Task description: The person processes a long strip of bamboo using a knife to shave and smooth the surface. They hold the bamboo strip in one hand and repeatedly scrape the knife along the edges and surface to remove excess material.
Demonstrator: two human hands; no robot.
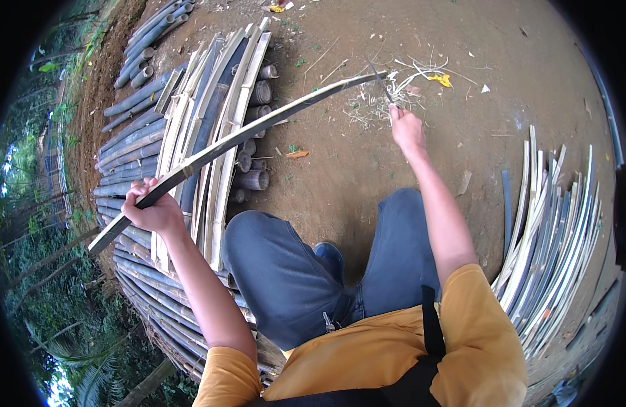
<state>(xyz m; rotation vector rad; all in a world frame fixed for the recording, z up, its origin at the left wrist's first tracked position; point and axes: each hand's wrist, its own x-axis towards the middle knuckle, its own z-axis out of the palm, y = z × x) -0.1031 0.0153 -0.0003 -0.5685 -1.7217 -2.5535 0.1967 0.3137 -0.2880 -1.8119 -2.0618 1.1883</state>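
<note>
A long split bamboo strip (258, 127), dark on its outer side and pale along the cut edge, slants across in front of me. My left hand (152, 207) is wrapped round it close to its near left end. In my right hand (407, 129) is a knife (381, 84) with a narrow blade, held by its handle. The blade crosses the strip near its far right end; whether it cuts into it I cannot tell. Thin pale shavings (396, 95) lie in a tangle on the ground around and beneath that end.
Left of my knees, split bamboo pieces (239, 95) lie over a stack of whole bamboo poles (133, 146). Several finished-looking thin strips (554, 237) are piled at my right. Brown bare ground (503, 88) stretches ahead, with a dry orange leaf (297, 154). Green plants (34, 271) edge the far left.
</note>
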